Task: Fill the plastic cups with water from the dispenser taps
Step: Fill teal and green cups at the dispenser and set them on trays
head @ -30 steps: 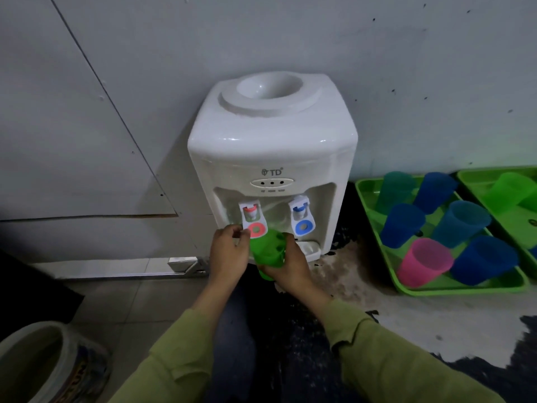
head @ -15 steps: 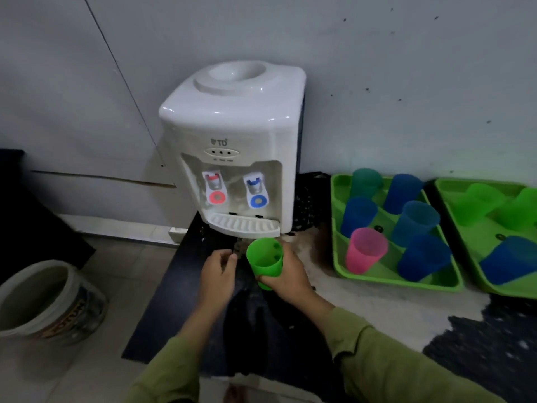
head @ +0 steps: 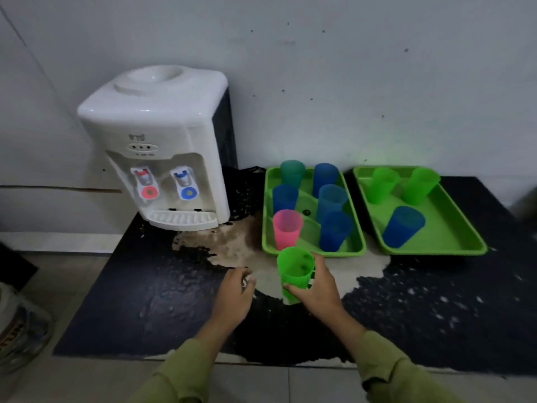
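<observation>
My right hand [head: 318, 289] grips a bright green plastic cup [head: 295, 271], held upright just in front of the near green tray [head: 312, 251]. My left hand [head: 235, 292] hovers beside it with fingers loosely curled, holding nothing. The white water dispenser [head: 157, 141] stands at the left against the wall, with a red tap [head: 144, 181] and a blue tap [head: 183, 180] above its drip grille [head: 181, 219]. The near tray holds a pink cup [head: 286, 228], several blue cups and a teal one.
A second green tray [head: 453, 242] at the right carries two green cups and one blue cup [head: 402, 226]. Everything rests on a worn black mat [head: 145, 301] on the tiled floor. A white bucket [head: 20, 324] sits at the far left.
My right hand has carried the green cup from under the red tap down and right, toward the near tray. My left hand left the tap lever. The view swung rightward.
</observation>
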Available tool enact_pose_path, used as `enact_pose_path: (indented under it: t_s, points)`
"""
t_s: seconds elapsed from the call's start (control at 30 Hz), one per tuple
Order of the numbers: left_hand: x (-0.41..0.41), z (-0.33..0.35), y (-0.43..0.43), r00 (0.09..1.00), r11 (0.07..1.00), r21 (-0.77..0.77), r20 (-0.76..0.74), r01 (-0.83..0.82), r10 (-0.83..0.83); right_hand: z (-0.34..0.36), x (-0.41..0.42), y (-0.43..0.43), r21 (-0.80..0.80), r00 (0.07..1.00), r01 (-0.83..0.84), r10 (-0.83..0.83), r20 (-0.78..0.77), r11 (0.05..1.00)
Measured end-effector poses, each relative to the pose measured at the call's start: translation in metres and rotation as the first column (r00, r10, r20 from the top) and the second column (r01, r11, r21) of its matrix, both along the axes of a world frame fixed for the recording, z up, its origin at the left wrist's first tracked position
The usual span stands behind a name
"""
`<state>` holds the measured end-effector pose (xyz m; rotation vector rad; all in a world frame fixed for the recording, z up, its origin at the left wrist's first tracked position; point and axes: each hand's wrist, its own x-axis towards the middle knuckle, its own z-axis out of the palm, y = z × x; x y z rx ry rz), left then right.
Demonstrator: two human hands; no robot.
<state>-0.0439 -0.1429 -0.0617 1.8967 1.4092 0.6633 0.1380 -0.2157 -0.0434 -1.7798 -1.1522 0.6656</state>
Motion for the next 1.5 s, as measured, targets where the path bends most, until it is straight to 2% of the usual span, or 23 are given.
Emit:
enact_pose_path:
  t_s: [0.23, 0.43, 0.57, 0.73, 0.83, 1.0, 1.33, 1.5]
  points:
    - [0.094, 0.006, -0.042, 0.981, 0.976, 0.100, 0.015, 0.192, -0.195, -0.003, 0.091, -0.057, 0.046, 0.975, 0.217, -0.219, 0.041, 0.975]
    - [0.196, 0.018, -0.060, 0.949, 0.934, 0.176, -0.024, 0.312, -0.313, 0.003, 0.188, -0.086, 0.085, 0.950, 0.294, -0.301, 0.083, 0.952]
    - [0.265, 0.022, -0.061, 0.938, 0.920, 0.202, -0.154, 0.336, -0.309, 0.010, 0.251, -0.097, 0.090, 0.954, 0.272, -0.281, 0.106, 0.958]
    - [0.321, 0.015, -0.054, 0.860, 0.919, 0.065, -0.384, 0.388, -0.336, 0.022, 0.319, -0.099, 0.116, 0.955, 0.242, -0.258, 0.147, 0.963]
    - [0.333, 0.008, -0.050, 0.817, 0.931, -0.037, -0.468, 0.364, -0.338, 0.027, 0.349, -0.086, 0.102, 0.959, 0.239, -0.252, 0.131, 0.966]
    - [0.340, 0.001, -0.055, 0.785, 0.946, -0.082, -0.538, 0.314, -0.307, 0.024, 0.381, -0.056, 0.076, 0.953, 0.267, -0.275, 0.124, 0.961]
    - [0.342, -0.003, -0.059, 0.808, 0.964, -0.042, -0.536, 0.264, -0.245, -0.006, 0.406, -0.031, -0.114, 0.963, 0.270, -0.266, 0.049, 0.956]
    - [0.345, -0.003, -0.061, 0.857, 0.977, 0.025, -0.486, 0.212, -0.173, -0.010, 0.410, -0.035, -0.148, 0.972, 0.235, -0.233, 0.028, 0.961]
